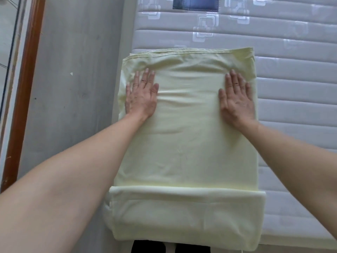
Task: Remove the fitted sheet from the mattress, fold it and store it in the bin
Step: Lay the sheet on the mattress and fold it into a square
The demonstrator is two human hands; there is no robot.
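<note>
At the far left a brown door frame [23, 84] is cut off by the picture edge, and what is behind it is too blurred to name. Next to it is the grey floor [73, 88], which runs along the left side of the mattress [291, 106]. The pale yellow sheet [187, 143] lies folded on the left part of the mattress, with a thicker folded band at its near end; this band hangs a little over the near edge of the mattress and hides it. The left hand [142, 95] lies flat on the sheet near its left side, fingers straight and together, gripping nothing. The right hand [237, 97] lies flat in the same way near the right side, also holding nothing. Thin rings show on both hands. At the top, a dark blue patch [196, 3] on the mattress is cut off, maybe a label. At the bottom edge something black [155, 248] shows under the sheet; I cannot tell what it is.
</note>
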